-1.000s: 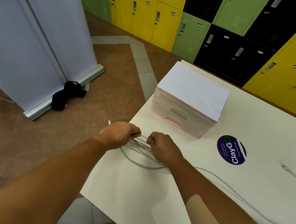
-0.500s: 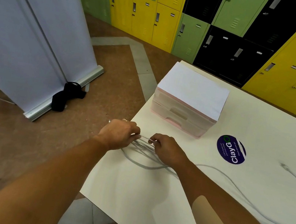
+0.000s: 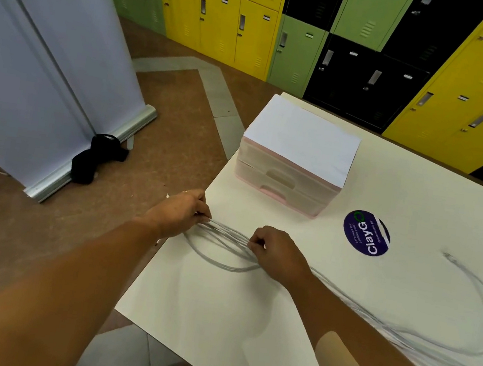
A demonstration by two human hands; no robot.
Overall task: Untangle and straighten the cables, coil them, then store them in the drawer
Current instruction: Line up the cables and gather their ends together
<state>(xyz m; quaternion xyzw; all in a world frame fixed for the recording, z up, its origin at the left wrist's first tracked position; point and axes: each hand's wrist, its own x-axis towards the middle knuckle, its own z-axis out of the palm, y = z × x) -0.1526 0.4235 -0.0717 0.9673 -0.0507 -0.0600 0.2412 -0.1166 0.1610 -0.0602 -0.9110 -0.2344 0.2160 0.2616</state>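
1. Grip state: left hand (image 3: pixel 180 216) is closed in a pinch on a bundle of grey cables (image 3: pixel 227 237) at the left table (image 3: pixel 244 324) edge. Right hand (image 3: pixel 278 255) is curled shut on the same strands a short way to the right. Several strands run roughly parallel between the two grips.

2. Below the span between the grips, one loop of cable sags onto the table surface toward the person. Beyond the right grip, loose cable trails away across the table to the right, ending in a wide curve with a free connector (image 3: pixel 448 256) lying well apart from both hands.

3. Drawer unit (image 3: pixel 286 170) sits beyond the grips; both drawers look shut. Judgement: coiling in progress, storage not begun.

4. Risk: the left pinch overhangs the table edge. If it loosens, the gathered turns would likely spring open or drop off the edge.

5. Risk: the sagging loop is outside both grips. Pulling more slack in could snag it and form a knot.

6. Risk: drawing the trailing length quickly could whip the free connector across the table, or catch it on the ClayGo sticker (image 3: pixel 366 232) edge or the drawer unit.

7. Risk: uneven turn sizes; the coil may then be too loose to fit a shallow drawer.
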